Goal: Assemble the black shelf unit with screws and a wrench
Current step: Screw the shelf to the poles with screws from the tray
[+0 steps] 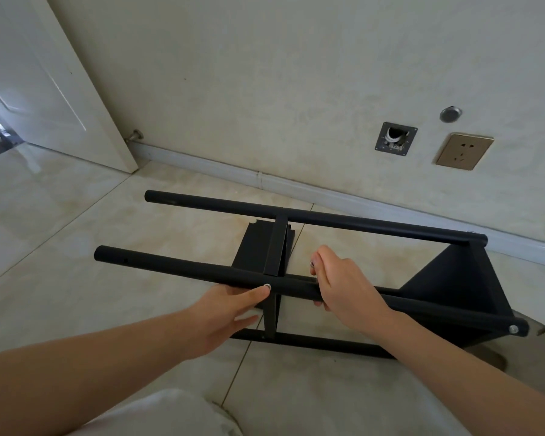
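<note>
Head view, shelf unit: the black shelf unit (343, 278) lies on its side on the tiled floor (76, 247), directly under and beyond both hands, near the wall.
Near tube: a black round tube (177, 268) runs from beyond the left hand, under both hands, to a capped end with a silver screw (513, 329) well to the right of the right hand.
Far tube: a second tube (328, 219) runs parallel, beyond both hands, closer to the wall.
Panels: one black shelf panel (265, 250) stands between the two tubes just beyond the gap between the hands; a larger one (453, 284) closes the frame to the right of the right hand.
Left hand: the left hand (230, 313) holds the near tube from below, thumb on top where the crosspiece meets it, fingers curled under.
Right hand: the right hand (343, 284) rests over the near tube just right of the left hand, fingers curled down around it; a small shiny thing shows at its fingertips, too small to name.
Wall: a gold socket plate (464, 151), an open wall box (395, 138) and a round metal cap (450, 114) sit far beyond the right hand.
Door: a white door (44, 83) stands far beyond the left hand.
</note>
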